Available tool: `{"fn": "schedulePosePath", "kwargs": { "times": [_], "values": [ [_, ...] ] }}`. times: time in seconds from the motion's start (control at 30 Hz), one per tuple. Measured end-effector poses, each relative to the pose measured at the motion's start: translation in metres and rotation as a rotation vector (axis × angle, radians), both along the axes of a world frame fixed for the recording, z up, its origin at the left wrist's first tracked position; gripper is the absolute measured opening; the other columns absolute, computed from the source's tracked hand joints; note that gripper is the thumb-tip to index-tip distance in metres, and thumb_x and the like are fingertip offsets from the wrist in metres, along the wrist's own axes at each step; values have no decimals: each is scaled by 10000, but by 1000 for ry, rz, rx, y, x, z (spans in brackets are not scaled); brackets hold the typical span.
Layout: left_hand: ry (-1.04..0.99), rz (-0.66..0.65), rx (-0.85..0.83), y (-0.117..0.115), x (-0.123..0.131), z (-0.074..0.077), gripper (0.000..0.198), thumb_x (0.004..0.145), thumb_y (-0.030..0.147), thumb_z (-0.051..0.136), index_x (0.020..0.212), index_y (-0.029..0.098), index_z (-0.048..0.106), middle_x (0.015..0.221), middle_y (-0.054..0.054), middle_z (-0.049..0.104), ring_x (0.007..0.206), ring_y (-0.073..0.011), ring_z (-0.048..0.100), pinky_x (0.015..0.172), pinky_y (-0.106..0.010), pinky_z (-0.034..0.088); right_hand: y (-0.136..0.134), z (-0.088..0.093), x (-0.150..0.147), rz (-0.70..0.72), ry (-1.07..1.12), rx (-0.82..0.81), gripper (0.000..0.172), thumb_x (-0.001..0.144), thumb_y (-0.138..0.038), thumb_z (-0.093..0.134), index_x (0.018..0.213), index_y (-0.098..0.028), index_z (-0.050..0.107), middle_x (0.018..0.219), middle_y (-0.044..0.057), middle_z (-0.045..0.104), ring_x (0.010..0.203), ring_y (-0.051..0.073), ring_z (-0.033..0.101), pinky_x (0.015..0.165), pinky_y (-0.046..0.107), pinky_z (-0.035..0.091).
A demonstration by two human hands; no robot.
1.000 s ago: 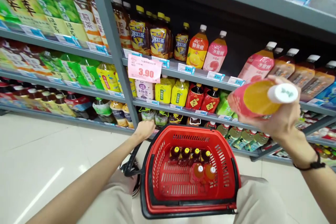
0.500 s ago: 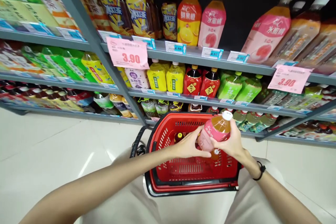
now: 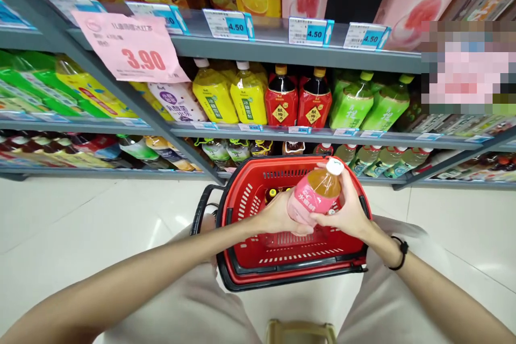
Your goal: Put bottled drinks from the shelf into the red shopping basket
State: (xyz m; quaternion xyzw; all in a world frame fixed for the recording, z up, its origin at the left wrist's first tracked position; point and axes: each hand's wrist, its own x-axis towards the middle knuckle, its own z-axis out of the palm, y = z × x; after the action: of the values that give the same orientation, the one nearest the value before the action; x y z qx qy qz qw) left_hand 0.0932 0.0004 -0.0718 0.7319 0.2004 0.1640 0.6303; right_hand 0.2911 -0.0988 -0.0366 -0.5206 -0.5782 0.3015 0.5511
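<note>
Pink 水蜜桃 bottle, two-handed

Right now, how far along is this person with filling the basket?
Done: bottles with yellow caps already sit in the basket. In hand: the left hand and right hand hold a pink-labelled bottle above it. Left: that bottle is not yet in the basket; anything beyond that cannot be told.
</note>
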Motion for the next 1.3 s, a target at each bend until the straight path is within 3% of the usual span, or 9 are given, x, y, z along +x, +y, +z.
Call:
{"fn": "schedulePosePath", "kwargs": {
  "times": [0.13,0.23,0.33,0.53,0.63,0.73,0.9,1.1,1.3],
  "values": [
    [19,125,-22,7,-4,1,796,588,432,972,1250,125,653,1122,-105,779,967,-247,742,865,-368,623,10,-17,-10,-45,202,29,1101,663,-367,994,1554,-292,352,1581,141,463,1502,333,454,1251,508,421],
    [34,264,-67,8,-4,-1,753,618,457,958,1227,136,650,1080,-101,786,921,-237,746,809,-350,621,14,-27,-22,-23,378,-111,1002,737,-421,947,1534,-311,351,1552,151,488,1463,321,499,1215,536,450],
    [84,362,-72,6,-5,-1,774,603,489,969,1220,147,651,1119,-111,781,983,-268,746,839,-370,619,15,-34,-32,45,458,-233,1085,642,-415,1003,1514,-324,364,1561,144,495,1440,321,521,1214,551,435],
    [65,260,53,-5,-16,6,773,825,561,829,1421,173,527,1298,-135,718,1113,-279,721,944,-403,602,14,-30,-27,30,605,-305,795,640,-398,993,1295,-280,558,1340,101,689,1245,288,668,1103,478,533],
    [64,164,164,-10,-20,9,831,921,556,731,1588,185,403,1499,-180,599,1311,-325,639,1067,-458,562,11,-22,-22,34,713,-354,650,685,-474,957,1212,-249,649,1303,91,731,1224,291,683,1106,453,532],
    [53,96,302,-15,-22,8,982,933,546,713,1704,201,212,1610,-218,455,1437,-366,525,1058,-479,580,9,-18,-21,3,932,-458,584,786,-686,814,1114,-214,715,1249,98,766,1219,313,692,1091,458,542],
    [64,42,641,-16,-18,18,1096,911,514,740,1739,242,76,1432,-180,520,1307,-322,579,1065,-513,582,11,-13,-16,-92,1212,-461,711,824,-870,614,1078,-219,741,1146,91,804,1132,325,733,1028,481,580],
    [-135,81,1089,-6,-15,28,1048,941,581,695,1725,133,163,1064,-94,564,866,-192,623,690,-304,617,11,-5,-8,7,1115,-371,862,755,-965,545,1143,-225,751,1117,108,804,1248,356,685,1095,506,540],
    [-166,104,1493,-10,-23,33,1013,975,579,680,1659,-31,247,915,-102,634,752,-177,658,528,-247,515,6,1,-4,56,916,-340,866,737,-982,531,1141,-249,754,1107,99,801,1233,351,687,1082,515,535]
  ]
}}
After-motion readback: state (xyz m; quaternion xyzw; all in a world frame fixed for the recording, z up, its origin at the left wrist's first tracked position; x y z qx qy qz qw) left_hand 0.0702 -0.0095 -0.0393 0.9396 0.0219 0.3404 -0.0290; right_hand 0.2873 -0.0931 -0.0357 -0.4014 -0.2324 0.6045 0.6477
